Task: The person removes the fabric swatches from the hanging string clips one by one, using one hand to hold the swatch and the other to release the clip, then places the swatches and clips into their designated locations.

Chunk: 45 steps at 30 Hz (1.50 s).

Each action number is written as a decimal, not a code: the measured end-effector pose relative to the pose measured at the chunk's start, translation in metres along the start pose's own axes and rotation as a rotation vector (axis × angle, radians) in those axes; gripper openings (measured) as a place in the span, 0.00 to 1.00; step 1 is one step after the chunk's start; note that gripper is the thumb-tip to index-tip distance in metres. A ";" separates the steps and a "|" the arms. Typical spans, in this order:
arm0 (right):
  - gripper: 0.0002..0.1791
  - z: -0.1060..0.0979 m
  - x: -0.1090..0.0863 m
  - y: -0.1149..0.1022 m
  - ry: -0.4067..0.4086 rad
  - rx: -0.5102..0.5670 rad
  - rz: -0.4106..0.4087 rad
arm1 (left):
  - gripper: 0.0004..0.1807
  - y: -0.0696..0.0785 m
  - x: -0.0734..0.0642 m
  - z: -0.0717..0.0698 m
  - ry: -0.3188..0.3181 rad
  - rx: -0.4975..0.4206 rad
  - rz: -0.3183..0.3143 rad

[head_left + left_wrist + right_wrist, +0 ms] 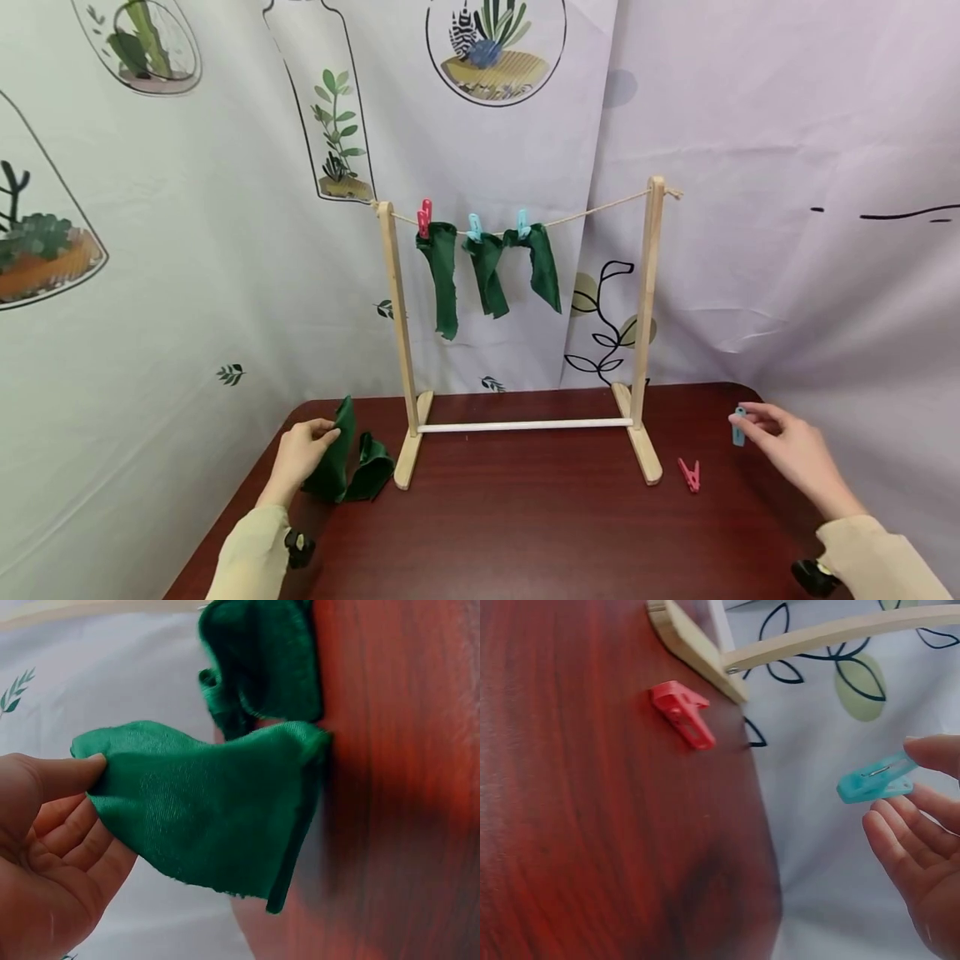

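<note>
Cream sleeves point(251, 554) sat closest, reaching in from both bottom corners over the dark red table point(510, 517). Left hand point(300, 457) pinched the upper part of a green cloth point(339, 454) between thumb and fingers, other fingers loosely bent. Right hand point(795, 454), at the table's right edge, pinched a light blue peg point(738, 427) by its handle ends, remaining fingers relaxed.

Relation that mattered, I judged: cloth and peg were well apart on opposite sides of the wooden rack point(647, 308), with the rope line point(592, 210) between them, higher and farther back. Its bare stretch ran toward the right post, past three pegged cloths point(489, 279), so the right hand was nearer to it; the cloth had more ground to cover.

Held cloth stood roughly upright, long axis up and down, lower end down at the table; couldn't tell if touching. A second cloth point(372, 468) lay crumpled just beside it. Blue peg's long axis was near vertical, biting end pointing down. Red peg point(690, 475) lay on the table between rack foot and right hand.
</note>
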State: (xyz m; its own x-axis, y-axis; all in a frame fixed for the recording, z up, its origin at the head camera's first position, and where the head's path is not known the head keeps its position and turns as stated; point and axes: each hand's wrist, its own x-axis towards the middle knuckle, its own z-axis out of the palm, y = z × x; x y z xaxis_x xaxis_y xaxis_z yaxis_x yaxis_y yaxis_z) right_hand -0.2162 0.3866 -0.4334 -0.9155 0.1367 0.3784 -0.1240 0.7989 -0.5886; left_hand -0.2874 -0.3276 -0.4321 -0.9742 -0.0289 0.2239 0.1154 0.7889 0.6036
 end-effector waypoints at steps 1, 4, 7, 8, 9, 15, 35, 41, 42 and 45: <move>0.29 0.001 0.000 0.001 -0.011 -0.003 0.004 | 0.18 0.000 0.000 0.002 0.002 -0.001 -0.001; 0.30 0.007 -0.001 0.003 -0.041 -0.015 0.024 | 0.17 0.000 0.001 0.009 0.000 -0.003 -0.006; 0.30 0.011 -0.004 0.006 -0.061 -0.030 0.036 | 0.16 0.000 0.002 0.016 0.000 -0.007 -0.011; 0.30 0.013 -0.005 0.006 -0.065 -0.033 0.039 | 0.15 0.000 0.002 0.017 0.001 -0.005 -0.010; 0.31 0.015 -0.006 0.007 -0.077 -0.032 0.042 | 0.15 0.000 0.002 0.019 0.003 -0.004 -0.015; 0.33 0.022 -0.009 0.011 -0.127 -0.029 0.062 | 0.14 -0.004 0.003 0.028 0.013 -0.003 -0.041; 0.37 0.034 -0.006 0.015 -0.350 -0.022 0.202 | 0.13 -0.014 0.002 0.048 0.018 0.000 -0.104; 0.36 0.036 -0.005 0.017 -0.373 -0.018 0.220 | 0.13 -0.017 0.004 0.045 0.018 0.002 -0.117; 0.37 0.037 -0.005 0.017 -0.377 -0.014 0.226 | 0.13 -0.018 0.004 0.044 0.018 0.002 -0.122; 0.37 0.037 -0.005 0.018 -0.387 -0.010 0.234 | 0.14 -0.022 0.003 0.041 0.020 0.004 -0.139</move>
State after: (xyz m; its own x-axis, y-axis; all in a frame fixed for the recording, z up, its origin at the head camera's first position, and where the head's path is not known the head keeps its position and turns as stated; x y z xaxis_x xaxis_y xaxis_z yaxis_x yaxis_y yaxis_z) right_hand -0.2283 0.3784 -0.4724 -0.9944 0.0863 -0.0604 0.1051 0.7786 -0.6186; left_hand -0.3011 -0.3202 -0.4763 -0.9767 -0.1501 0.1533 -0.0213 0.7788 0.6269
